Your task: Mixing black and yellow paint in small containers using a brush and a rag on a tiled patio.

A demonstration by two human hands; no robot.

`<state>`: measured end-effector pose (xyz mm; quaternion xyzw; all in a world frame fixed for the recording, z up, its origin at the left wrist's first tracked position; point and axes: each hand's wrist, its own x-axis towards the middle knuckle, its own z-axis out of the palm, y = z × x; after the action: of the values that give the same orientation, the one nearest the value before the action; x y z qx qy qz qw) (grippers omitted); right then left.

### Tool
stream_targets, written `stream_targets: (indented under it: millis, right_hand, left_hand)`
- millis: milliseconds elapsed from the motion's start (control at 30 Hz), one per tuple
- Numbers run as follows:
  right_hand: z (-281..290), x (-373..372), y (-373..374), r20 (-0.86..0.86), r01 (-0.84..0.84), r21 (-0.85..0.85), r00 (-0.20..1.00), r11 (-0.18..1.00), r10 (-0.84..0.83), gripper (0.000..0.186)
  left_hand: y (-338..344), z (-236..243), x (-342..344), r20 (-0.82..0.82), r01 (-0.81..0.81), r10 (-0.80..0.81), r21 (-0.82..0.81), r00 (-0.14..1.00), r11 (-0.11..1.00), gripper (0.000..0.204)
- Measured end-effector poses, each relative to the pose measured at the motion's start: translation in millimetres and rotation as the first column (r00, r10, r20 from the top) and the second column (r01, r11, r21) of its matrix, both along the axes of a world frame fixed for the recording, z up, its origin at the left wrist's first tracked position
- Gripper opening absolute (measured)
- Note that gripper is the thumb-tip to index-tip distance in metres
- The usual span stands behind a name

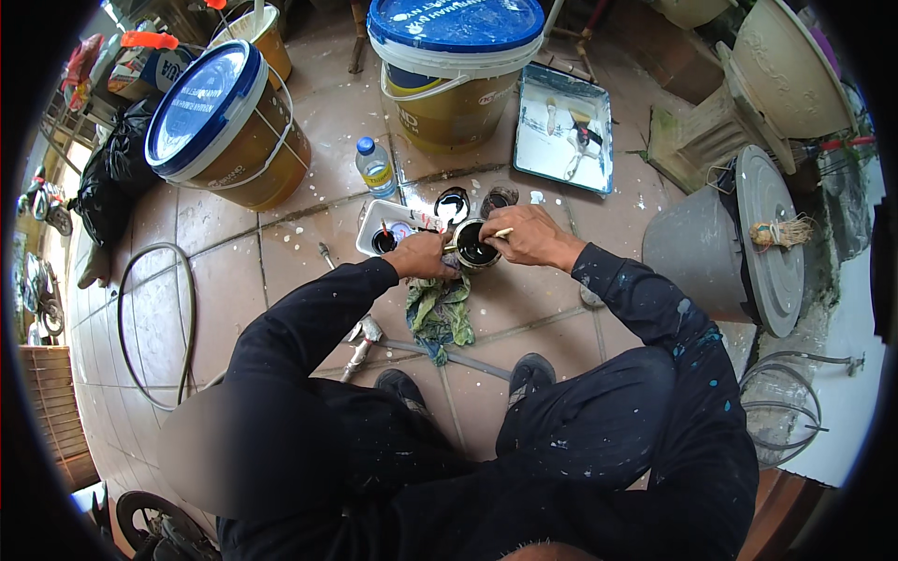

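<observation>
My right hand (538, 236) holds a pale wooden stick (501, 233) over a can of black paint (475, 245). My left hand (421, 254) is closed on the near-left side of that can, with a green rag (440, 313) hanging beneath it to the floor. Left of the can sits a white plastic container (368, 227) with a cup of dark paint (383, 241). Behind the can lie a round black-stained lid (452, 203) and another small dark container (498, 200). A capped water bottle (374, 168) stands beyond the white container.
Two large blue-lidded buckets (228, 131) (444, 112) stand at the back, beside a paint tray (561, 131) with brushes. A grey bin (689, 262) is at right. Hoses (192, 323), metal fittings (361, 338), black bags (126, 178) and plant pots (778, 56) lie or stand around me.
</observation>
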<state>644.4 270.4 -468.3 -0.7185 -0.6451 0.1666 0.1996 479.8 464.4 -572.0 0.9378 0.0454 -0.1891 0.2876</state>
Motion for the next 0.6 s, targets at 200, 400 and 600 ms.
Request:
stream_targets:
  millis: [200, 400, 600]
  right_hand:
    - [-7, -3, 2, -0.074, -0.034, -0.010, 0.997, 0.999, 0.033, 0.017]
    - [1, -2, 0, -0.006, -0.067, -0.253, 0.998, 0.965, 0.067, 0.017]
    - [-4, -4, 0, -0.030, -0.051, -0.005, 0.998, 0.999, 0.051, 0.017]
  left_hand:
    - [2, -4, 0, -0.017, 0.009, -0.009, 0.024, 1.000, 1.000, 0.081]
    - [1, -3, 0, -0.015, 0.013, -0.013, 0.012, 1.000, 1.000, 0.081]
    - [0, -3, 0, -0.010, 0.016, -0.016, 0.010, 1.000, 1.000, 0.080]
